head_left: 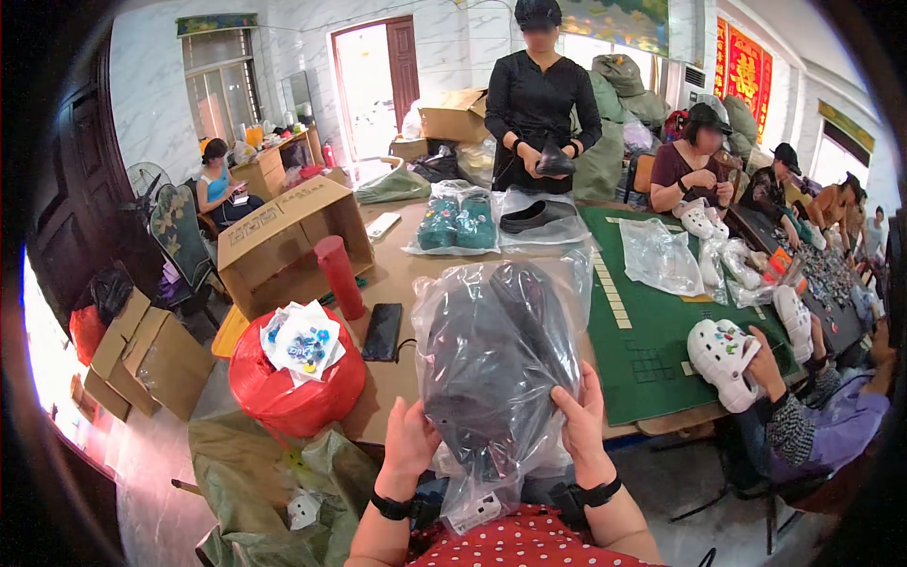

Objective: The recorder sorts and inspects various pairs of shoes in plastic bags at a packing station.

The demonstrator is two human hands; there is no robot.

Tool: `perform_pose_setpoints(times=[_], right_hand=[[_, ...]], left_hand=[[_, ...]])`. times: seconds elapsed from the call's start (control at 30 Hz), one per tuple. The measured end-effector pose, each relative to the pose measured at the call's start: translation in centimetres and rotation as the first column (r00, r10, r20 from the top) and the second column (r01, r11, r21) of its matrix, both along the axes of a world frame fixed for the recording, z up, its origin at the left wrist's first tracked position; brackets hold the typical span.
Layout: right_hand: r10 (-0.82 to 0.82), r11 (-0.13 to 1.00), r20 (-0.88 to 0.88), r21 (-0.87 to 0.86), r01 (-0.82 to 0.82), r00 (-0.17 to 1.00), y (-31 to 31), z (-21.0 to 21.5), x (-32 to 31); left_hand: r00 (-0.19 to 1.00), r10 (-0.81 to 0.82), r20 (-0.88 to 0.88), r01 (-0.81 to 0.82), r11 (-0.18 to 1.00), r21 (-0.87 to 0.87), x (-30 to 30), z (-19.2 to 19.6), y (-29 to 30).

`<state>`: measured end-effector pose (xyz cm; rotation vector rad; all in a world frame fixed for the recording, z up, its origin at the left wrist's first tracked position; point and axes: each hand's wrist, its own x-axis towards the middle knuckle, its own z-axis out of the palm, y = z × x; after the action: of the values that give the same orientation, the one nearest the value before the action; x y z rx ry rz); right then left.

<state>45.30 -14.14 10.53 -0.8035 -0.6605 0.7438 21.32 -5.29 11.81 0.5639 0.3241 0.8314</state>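
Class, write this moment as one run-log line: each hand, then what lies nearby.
left hand: grips clear bag of dark shoes | right hand: grips same bag | nearby: black phone, red sack, green mat

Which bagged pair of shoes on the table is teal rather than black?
The bagged teal pair, lying at the table's far end, left of the bagged black shoe. The bag in both hands holds dark shoes.

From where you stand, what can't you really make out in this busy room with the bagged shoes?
- Dark shoes inside the clear plastic bag, head view: crinkled, glaring plastic blurs their shape and number.
- Left hand and right hand: fingertips hidden behind the bag.
- Small charms in the white paper on the red sack: too small.
- Far end of the green mat: blurred, bent by the lens.
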Motion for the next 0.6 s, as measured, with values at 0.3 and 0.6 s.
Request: perform_pose_setpoints(times=[0.3, 0.6], right_hand=[[-0.006, 0.998, 0.073, -0.057, 0.01, 0.997, 0.0, -0.5, -0.4], [0.013, 0.989, 0.303, -0.145, 0.033, 0.953, -0.3, -1.1, -0.6]], left_hand=[[0.803, 0.479, -0.355, -0.22, 0.792, 0.57, 1.5, -0.8, -1.1], [0.557, 0.799, -0.228, -0.202, 0.397, 0.896, 1.9, -2.0, -0.6]])
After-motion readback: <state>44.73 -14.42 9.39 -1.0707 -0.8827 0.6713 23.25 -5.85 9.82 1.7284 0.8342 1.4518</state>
